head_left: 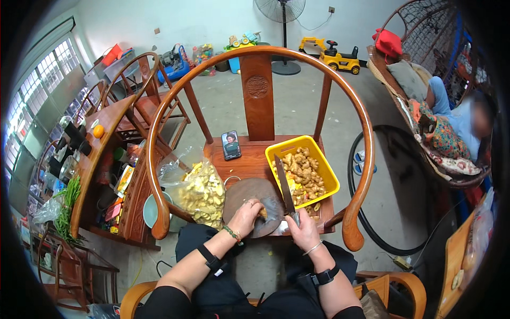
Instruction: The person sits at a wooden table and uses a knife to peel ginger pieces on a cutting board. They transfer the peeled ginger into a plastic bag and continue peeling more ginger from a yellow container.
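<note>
A round, dark wooden chopping board (239,194) rests on the seat of a wooden armchair (257,101). My left hand (247,217) is over the board, its fingers closed round a small piece of ginger (262,213), mostly hidden by them. In my right hand (304,229) is the handle of a long knife (286,189), its dark blade slanting up and away beside the board. Right of the blade, a yellow plastic basket (333,183) holds several ginger roots (303,167). Left of the board stands a clear plastic bag (178,175) full of pale cut ginger (203,196).
A phone (231,145) lies on the seat behind the board. The chair's curved armrest (366,138) rings the work. A pale bucket (155,211) stands at left, near a wooden table (109,127). A black hose (366,212) curves on the floor; a person (451,125) reclines at far right.
</note>
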The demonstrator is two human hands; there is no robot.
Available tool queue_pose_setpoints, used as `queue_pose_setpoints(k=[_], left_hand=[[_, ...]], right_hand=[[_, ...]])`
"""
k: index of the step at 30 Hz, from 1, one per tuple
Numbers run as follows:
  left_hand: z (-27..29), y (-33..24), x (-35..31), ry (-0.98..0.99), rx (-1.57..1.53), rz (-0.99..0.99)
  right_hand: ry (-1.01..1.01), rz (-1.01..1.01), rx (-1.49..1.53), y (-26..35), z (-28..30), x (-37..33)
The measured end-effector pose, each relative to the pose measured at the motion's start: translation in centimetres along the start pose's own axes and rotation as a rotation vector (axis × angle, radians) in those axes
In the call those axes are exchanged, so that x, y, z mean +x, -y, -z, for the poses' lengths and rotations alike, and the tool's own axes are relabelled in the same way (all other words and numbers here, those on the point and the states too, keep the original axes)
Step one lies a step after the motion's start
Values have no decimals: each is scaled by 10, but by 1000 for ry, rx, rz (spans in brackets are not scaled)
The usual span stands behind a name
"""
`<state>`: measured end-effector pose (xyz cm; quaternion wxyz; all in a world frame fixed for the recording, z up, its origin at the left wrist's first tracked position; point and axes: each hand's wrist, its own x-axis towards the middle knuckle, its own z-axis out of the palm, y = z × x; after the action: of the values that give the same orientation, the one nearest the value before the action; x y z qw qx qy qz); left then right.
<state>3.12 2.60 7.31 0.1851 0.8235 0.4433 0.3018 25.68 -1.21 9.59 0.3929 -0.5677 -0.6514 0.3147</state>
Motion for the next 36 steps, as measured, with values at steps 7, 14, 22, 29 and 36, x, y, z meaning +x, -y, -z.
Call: queue_pose_setpoints(k=[7, 14, 22, 29, 36], left_hand=[[-17, 25, -26, -55, 23, 45], [-8, 25, -41, -158, 31, 210], [-7, 25, -35, -208, -28, 150], [-25, 21, -37, -248, -77, 250], [-26, 17, -24, -253, -141, 447]], right_hand=[[210, -92, 23, -1, -32, -8], [292, -179, -73, -6, -39, -9], [361, -176, -122, -11, -44, -10], [424, -157, -180, -1, -41, -10], [462, -155, -156, -8, -43, -11]])
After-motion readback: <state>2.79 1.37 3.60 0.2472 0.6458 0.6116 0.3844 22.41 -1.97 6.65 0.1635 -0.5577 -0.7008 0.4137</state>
